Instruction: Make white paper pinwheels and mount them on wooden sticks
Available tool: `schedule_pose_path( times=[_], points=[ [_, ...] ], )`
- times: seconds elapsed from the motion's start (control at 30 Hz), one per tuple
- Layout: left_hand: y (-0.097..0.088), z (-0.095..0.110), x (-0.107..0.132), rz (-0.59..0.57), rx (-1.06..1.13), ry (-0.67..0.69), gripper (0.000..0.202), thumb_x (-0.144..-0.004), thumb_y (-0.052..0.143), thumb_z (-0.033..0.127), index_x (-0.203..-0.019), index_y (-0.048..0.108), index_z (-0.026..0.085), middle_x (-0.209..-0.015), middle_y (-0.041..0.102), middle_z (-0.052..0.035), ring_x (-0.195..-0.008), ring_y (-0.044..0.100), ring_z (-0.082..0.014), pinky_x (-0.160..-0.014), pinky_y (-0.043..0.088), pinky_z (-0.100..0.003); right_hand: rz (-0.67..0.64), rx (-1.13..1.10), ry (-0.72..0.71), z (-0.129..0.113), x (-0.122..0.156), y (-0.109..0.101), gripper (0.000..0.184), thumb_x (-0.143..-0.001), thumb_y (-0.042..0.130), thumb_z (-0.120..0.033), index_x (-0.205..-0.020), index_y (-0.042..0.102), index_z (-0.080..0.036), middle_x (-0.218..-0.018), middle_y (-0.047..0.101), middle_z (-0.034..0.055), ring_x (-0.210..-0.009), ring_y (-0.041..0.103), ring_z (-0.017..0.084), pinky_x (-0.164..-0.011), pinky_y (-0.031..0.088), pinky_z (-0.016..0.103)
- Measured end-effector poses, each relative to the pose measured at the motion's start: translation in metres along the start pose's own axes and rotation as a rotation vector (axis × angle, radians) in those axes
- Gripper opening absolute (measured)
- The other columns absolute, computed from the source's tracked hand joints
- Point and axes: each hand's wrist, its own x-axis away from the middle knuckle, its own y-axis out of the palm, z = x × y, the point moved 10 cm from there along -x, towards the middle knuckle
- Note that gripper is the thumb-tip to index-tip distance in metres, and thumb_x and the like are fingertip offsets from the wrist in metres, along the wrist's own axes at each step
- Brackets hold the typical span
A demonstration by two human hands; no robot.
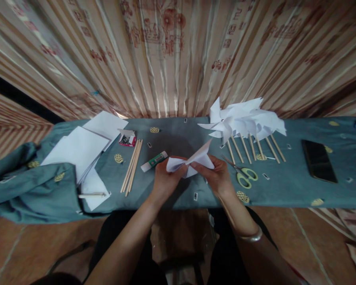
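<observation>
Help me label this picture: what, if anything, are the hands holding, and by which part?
A folded white paper. The left hand grips its left side and the right hand its right, both thumbs pressing near its middle.

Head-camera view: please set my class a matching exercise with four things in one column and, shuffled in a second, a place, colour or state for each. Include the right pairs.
Column one
1. Scissors
2. Glue stick
3. Smartphone
4. Folded paper

Column two
A. Black, lying farthest right of the four
B. White, held by the left hand and right hand
C. With yellow-green handles
D. With a green label, lying farthest left of the four

Right pairs: 1-C, 2-D, 3-A, 4-B
</observation>
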Motion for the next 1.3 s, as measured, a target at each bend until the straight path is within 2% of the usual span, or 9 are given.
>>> schedule_pose_path(
  times=[0.2, 0.3, 0.43, 0.53, 0.77, 0.97, 1.13, 1.3],
  points=[
    [-0.002, -0.005, 0.000, -0.020, 0.130, -0.063, 0.013, -0.065, 0.075, 0.029, -0.072, 0.070, 0.019, -0.070, 0.072, -0.0016, -0.064, 0.065, -0.0181, -0.060, 0.053, -0.028, -0.029, 0.113, -0.049, -0.009, 0.005, 0.002, 0.023, -0.057, 0.081, -0.037, -0.066, 0.070, -0.019, -0.058, 0.061, -0.0035, -0.052, 0.050, 0.011, -0.051, 0.039, 0.025],
    [-0.005, -0.009, 0.003, 0.006, 0.173, -0.119, 0.019, -0.061, 0.078, 0.031, -0.072, 0.070, 0.018, -0.070, 0.073, -0.0016, -0.065, 0.067, -0.0191, -0.063, 0.055, -0.030, -0.065, 0.088, -0.005, -0.006, 0.007, 0.005, 0.025, -0.056, 0.082, -0.037, -0.070, 0.072, -0.020, -0.061, 0.064, -0.0033, -0.054, 0.052, 0.012, -0.053, 0.042, 0.025],
    [-0.007, -0.010, 0.007, 0.026, 0.200, -0.148, 0.028, -0.059, 0.079, 0.033, -0.081, 0.073, 0.017, -0.086, 0.076, -0.0049, -0.080, 0.071, -0.0234, -0.076, 0.057, -0.036, -0.138, 0.071, 0.082, 0.000, 0.007, 0.010, 0.027, -0.054, 0.083, -0.036, -0.072, 0.073, -0.020, -0.063, 0.066, -0.0027, -0.055, 0.055, 0.013, -0.056, 0.045, 0.026],
    [-0.008, -0.012, 0.009, 0.003, 0.200, -0.163, 0.029, -0.060, 0.078, 0.031, -0.085, 0.074, 0.016, -0.090, 0.077, -0.0054, -0.084, 0.071, -0.0242, -0.079, 0.057, -0.037, -0.173, 0.041, 0.133, 0.003, 0.007, 0.012, 0.028, -0.052, 0.085, -0.035, -0.072, 0.074, -0.019, -0.063, 0.067, -0.0023, -0.054, 0.055, 0.012, -0.055, 0.046, 0.025],
    [-0.010, -0.013, 0.013, -0.066, 0.159, -0.174, 0.033, -0.063, 0.078, 0.032, -0.090, 0.074, 0.014, -0.093, 0.076, -0.0068, -0.086, 0.071, -0.0244, -0.080, 0.058, -0.035, -0.220, 0.006, 0.209, 0.012, 0.008, 0.020, 0.025, -0.053, 0.085, -0.032, -0.071, 0.074, -0.019, -0.061, 0.067, -0.0023, -0.053, 0.054, 0.010, -0.052, 0.044, 0.023],
    [-0.018, -0.021, 0.017, -0.048, 0.131, -0.185, 0.032, -0.065, 0.077, 0.034, -0.088, 0.073, 0.012, -0.090, 0.076, -0.0081, -0.082, 0.071, -0.0243, -0.075, 0.058, -0.034, -0.211, 0.051, 0.199, 0.017, 0.010, 0.026, 0.028, -0.054, 0.083, -0.038, -0.070, 0.073, -0.017, -0.058, 0.065, -0.0012, -0.049, 0.051, 0.010, -0.047, 0.040, 0.022],
    [-0.021, -0.024, 0.019, -0.001, 0.137, -0.182, 0.026, -0.066, 0.077, 0.032, -0.084, 0.073, 0.015, -0.086, 0.076, -0.0070, -0.080, 0.071, -0.0242, -0.072, 0.058, -0.034, -0.223, 0.071, 0.145, 0.017, 0.012, 0.026, 0.026, -0.058, 0.082, -0.037, -0.074, 0.073, -0.018, -0.062, 0.067, -0.0021, -0.053, 0.055, 0.011, -0.053, 0.044, 0.024],
    [-0.017, -0.018, 0.024, -0.037, 0.101, -0.174, 0.024, -0.065, 0.076, 0.031, -0.081, 0.073, 0.014, -0.081, 0.075, -0.0075, -0.073, 0.069, -0.0223, -0.066, 0.057, -0.032, -0.297, 0.103, 0.116, 0.009, 0.019, 0.019, 0.027, -0.055, 0.084, -0.035, -0.075, 0.074, -0.019, -0.066, 0.069, -0.0019, -0.057, 0.059, 0.013, -0.058, 0.048, 0.025]
  ],
)
